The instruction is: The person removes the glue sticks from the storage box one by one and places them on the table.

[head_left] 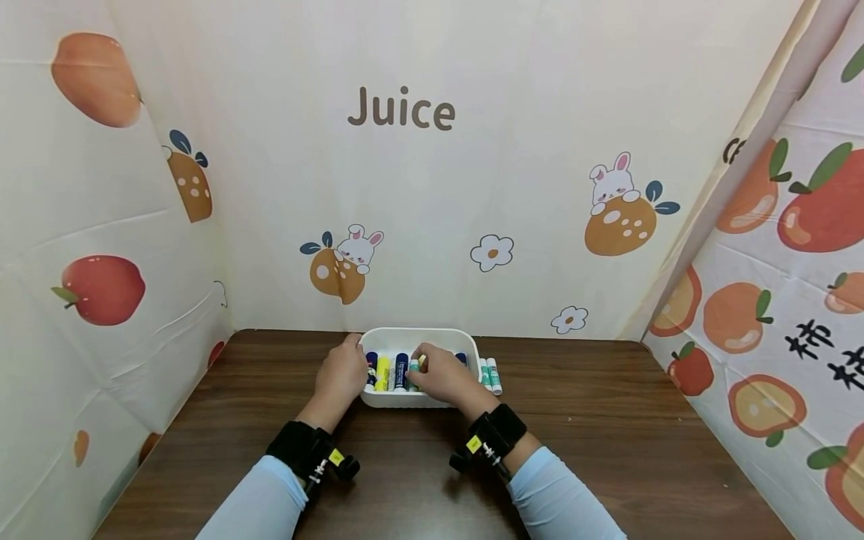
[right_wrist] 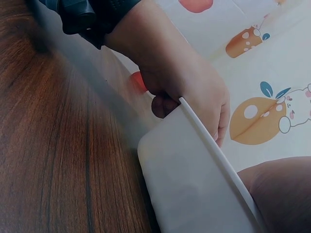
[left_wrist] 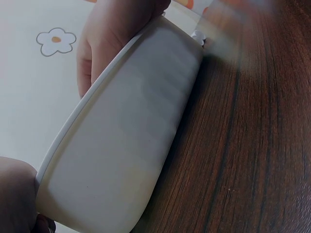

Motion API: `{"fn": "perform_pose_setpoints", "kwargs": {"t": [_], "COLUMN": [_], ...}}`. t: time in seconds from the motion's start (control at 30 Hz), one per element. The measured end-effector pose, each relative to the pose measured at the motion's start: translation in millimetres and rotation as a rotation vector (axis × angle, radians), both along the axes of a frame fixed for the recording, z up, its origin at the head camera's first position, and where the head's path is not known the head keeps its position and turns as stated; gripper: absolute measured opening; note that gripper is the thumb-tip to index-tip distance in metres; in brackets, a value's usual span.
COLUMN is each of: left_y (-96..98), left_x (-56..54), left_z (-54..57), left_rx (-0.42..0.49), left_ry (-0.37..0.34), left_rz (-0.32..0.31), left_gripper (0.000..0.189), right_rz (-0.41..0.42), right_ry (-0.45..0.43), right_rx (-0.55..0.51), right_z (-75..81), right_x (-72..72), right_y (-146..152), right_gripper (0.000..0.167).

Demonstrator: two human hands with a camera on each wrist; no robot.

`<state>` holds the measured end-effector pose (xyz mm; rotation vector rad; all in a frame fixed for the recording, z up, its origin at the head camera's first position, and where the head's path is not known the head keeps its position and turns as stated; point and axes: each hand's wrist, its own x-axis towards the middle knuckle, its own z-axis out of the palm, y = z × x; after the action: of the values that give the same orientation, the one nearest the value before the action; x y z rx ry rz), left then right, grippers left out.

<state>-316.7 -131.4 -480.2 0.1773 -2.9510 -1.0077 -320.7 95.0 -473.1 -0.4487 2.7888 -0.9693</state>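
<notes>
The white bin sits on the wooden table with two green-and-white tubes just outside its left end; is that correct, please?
Left is wrong: the head view shows the two green-and-white tubes just outside the right end of the white bin on the wooden table.

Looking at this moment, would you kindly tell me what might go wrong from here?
The right hand reaches in among closely set sticks, so it might knock the neighbouring navy stick or yellow stick. The two green-and-white sticks sit on the table just right of the white bin, so a shift of the bin could push them away. If the left hand loosens on the bin's end, the bin may slide.
</notes>
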Motion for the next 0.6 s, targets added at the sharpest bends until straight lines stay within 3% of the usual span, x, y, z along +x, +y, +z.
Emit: {"fn": "perform_pose_setpoints", "kwargs": {"t": [0.3, 0.6], "left_y": [0.2, 0.7], "left_x": [-0.9, -1.5], "left_z": [-1.4, -1.2], "left_rx": [0.002, 0.005], "left_ry": [0.009, 0.015], "left_rz": [-0.002, 0.0], "left_gripper": [0.051, 0.05], "right_rz": [0.006, -0.041], "right_ry": [0.017, 0.06], "right_rx": [-0.087, -0.13], "right_z": [0.3, 15.7], "right_x": [-1.1, -1.0], "right_y": [2, 8], "right_gripper": [0.029, 0.032]}}
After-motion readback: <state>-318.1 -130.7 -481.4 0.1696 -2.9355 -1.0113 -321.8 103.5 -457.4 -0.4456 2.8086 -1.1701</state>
